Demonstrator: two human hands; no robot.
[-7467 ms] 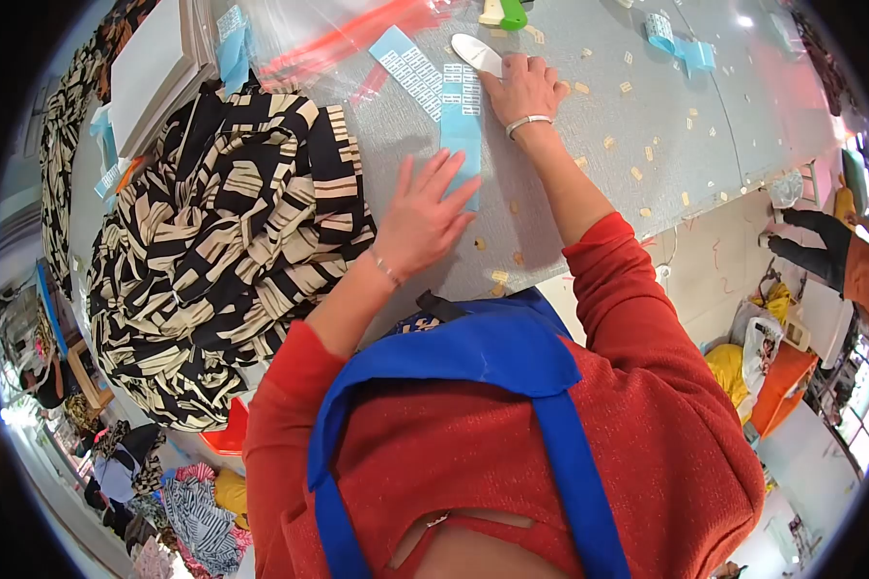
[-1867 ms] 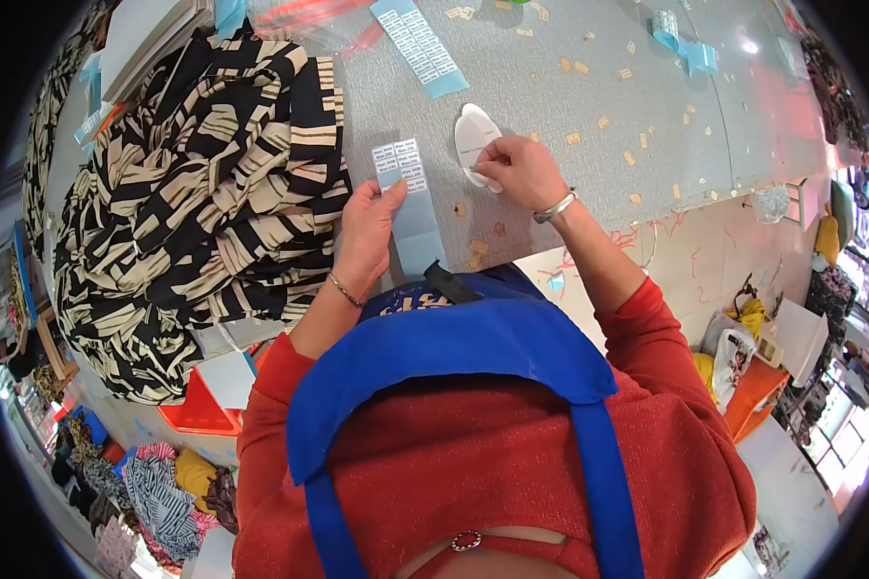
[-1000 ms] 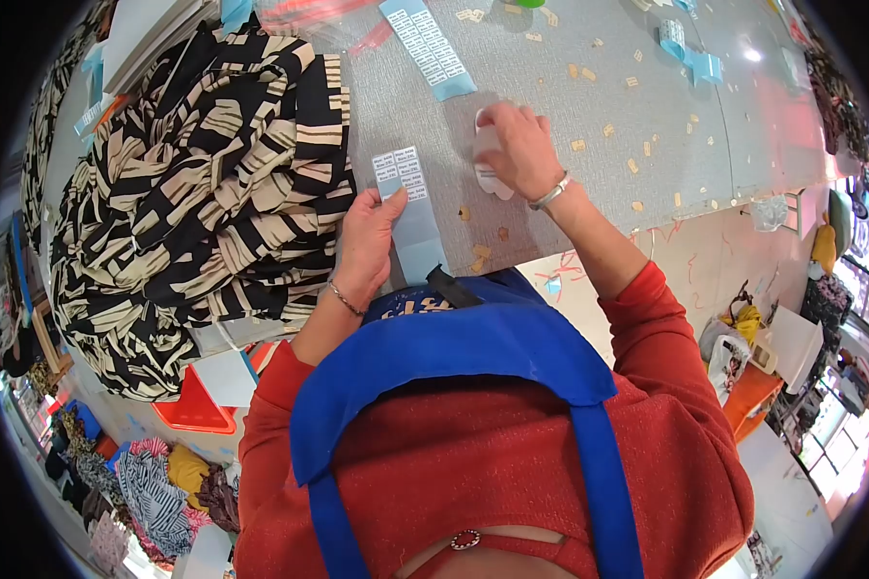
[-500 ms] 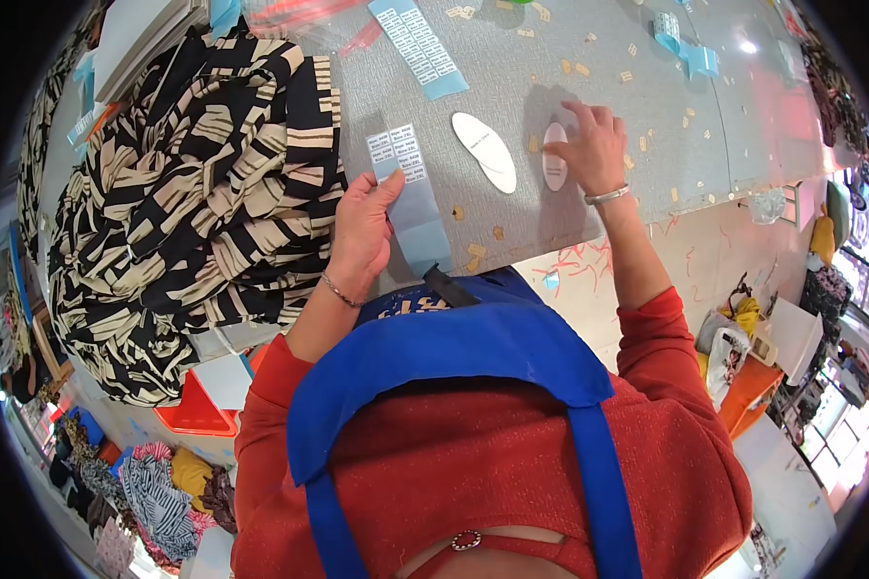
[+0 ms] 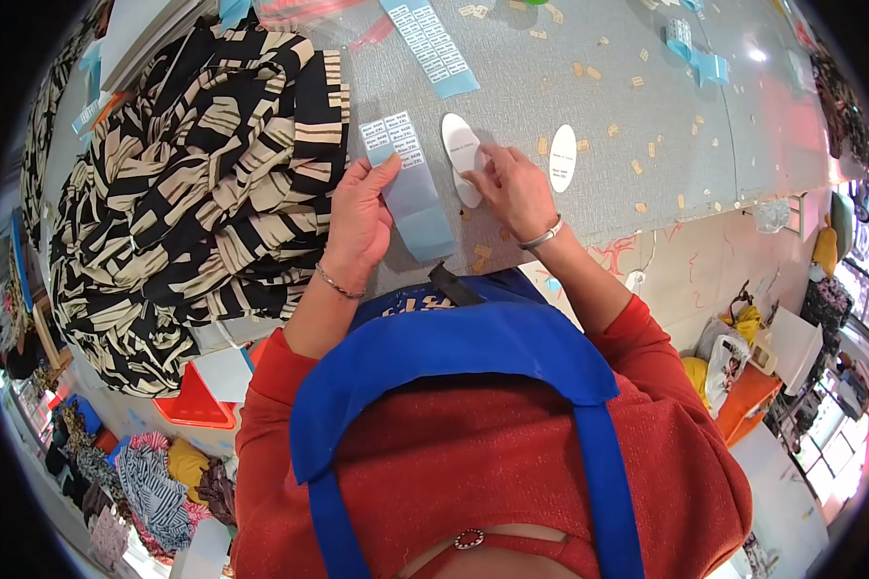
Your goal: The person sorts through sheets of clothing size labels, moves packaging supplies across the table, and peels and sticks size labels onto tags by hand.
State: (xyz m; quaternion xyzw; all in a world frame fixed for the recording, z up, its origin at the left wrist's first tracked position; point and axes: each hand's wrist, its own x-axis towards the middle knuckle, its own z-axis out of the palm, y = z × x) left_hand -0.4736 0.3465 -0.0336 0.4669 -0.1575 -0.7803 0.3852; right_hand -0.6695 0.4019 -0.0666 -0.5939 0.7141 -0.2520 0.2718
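My left hand pinches a strip of printed stickers on pale blue backing, its lower part bare, just above the table. Two overlapping white oval tags lie right of the strip. Over their right edge is my right hand, fingers curled and thumb pressed to the lower tag; the exact grip is partly hidden. A single white oval tag with small print and a sticker near its bottom lies beyond my right hand.
A heap of black and cream patterned fabric covers the table's left side. Another sticker sheet lies at the back, and a curled blue strip at the back right. Small beige paper bits are scattered over the grey table.
My right hand has moved left from the single oval tag to the overlapping pair, whose lower tag has swung leftward. The single tag is uncovered. My left hand still holds the sticker strip.
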